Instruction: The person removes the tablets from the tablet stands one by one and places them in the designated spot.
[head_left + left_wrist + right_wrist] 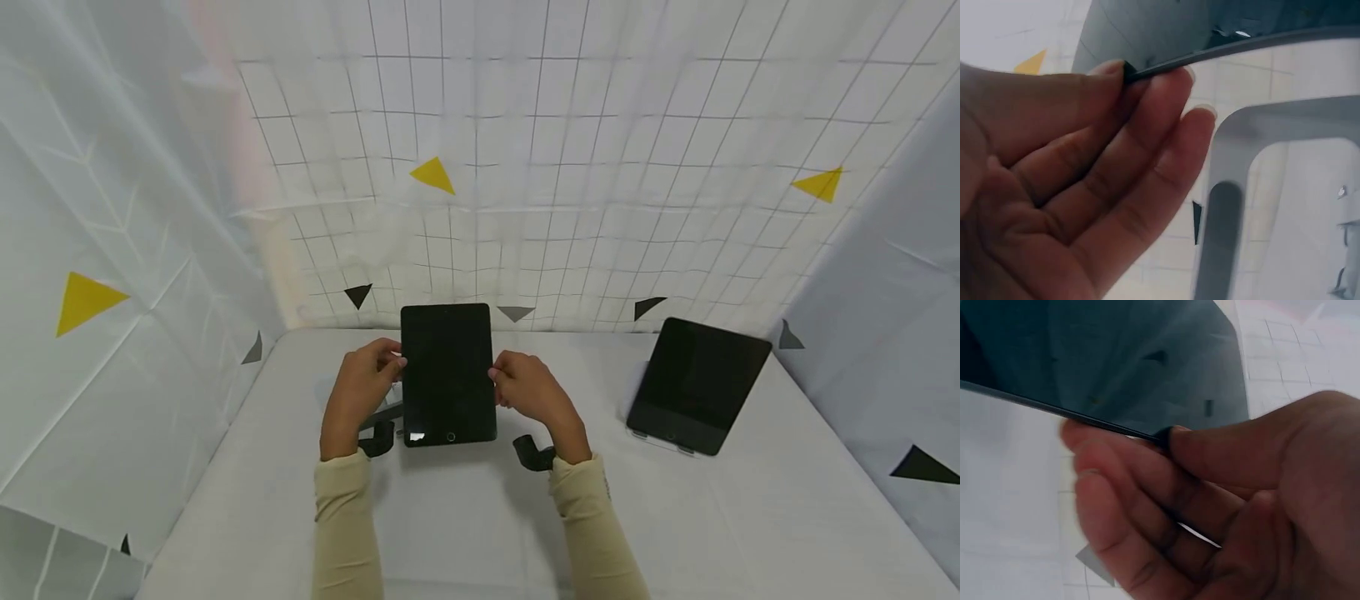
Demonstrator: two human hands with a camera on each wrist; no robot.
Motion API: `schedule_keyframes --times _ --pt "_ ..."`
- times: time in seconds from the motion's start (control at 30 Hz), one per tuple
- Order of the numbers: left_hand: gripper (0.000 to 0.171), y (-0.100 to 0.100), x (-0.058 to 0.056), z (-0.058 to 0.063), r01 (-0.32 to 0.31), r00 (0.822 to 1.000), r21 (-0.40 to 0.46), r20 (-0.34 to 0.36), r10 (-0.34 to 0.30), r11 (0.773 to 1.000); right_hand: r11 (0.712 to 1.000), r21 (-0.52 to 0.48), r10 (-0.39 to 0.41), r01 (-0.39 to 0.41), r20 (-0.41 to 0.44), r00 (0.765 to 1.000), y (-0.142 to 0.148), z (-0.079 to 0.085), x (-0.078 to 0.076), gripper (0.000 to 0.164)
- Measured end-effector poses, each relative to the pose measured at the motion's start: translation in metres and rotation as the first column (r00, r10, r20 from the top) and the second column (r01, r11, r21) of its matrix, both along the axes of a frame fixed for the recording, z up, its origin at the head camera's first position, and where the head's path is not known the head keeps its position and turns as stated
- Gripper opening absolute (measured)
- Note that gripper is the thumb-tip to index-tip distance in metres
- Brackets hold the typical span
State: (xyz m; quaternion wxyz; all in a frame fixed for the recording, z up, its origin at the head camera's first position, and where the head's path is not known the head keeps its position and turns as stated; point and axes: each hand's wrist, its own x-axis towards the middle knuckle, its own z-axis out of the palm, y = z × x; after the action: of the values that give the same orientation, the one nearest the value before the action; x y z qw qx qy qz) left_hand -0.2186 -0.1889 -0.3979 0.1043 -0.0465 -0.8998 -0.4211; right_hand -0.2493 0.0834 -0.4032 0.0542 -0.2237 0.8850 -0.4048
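A black tablet (pixel 447 375) is held up in the middle of the head view, its dark screen towards me and its round button at the bottom. My left hand (pixel 362 390) pinches its left edge between thumb and fingers. On the opposite edge, my right hand (pixel 531 388) pinches it likewise. The left wrist view has the left thumb (pixel 1085 94) on the screen side and the fingers behind. In the right wrist view the right thumb (pixel 1229 450) presses the screen's edge. A grey stand (pixel 1225 231) with a dark pad is partly hidden behind the tablet.
At the right, a second black tablet (pixel 701 383) leans back on a clear stand (pixel 660 444). White cloth covers the table (pixel 465 533). Behind it hangs a gridded white sheet (pixel 562 208) with yellow and dark triangles. Black curved wrist pieces (pixel 532 454) sit beneath the hands.
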Motion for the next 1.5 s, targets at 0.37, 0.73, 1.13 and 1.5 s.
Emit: schedule_keyframes --times 0.37,0.73,1.13,1.5 --pt "0.024 0.012 -0.013 -0.012 0.088 0.990 -0.063 0.115 -0.080 0.994 0.999 0.028 0.022 -0.026 0.154 0.988 0.015 -0.011 -0.007 0.019" --pt "0.019 0.020 -0.021 -0.024 0.131 0.976 -0.113 0.191 -0.107 0.985 0.991 0.122 0.016 -0.047 0.246 0.969 0.019 -0.021 -0.012 0.021" --pt "0.012 0.021 -0.022 -0.034 0.155 0.953 -0.101 0.278 -0.122 0.983 0.975 0.193 0.041 -0.108 0.323 0.946 0.018 -0.029 -0.016 0.025" --pt "0.007 0.024 -0.022 -0.039 0.157 0.944 -0.179 0.317 -0.094 0.971 0.974 0.201 0.015 -0.102 0.391 0.920 0.014 -0.038 -0.015 0.019"
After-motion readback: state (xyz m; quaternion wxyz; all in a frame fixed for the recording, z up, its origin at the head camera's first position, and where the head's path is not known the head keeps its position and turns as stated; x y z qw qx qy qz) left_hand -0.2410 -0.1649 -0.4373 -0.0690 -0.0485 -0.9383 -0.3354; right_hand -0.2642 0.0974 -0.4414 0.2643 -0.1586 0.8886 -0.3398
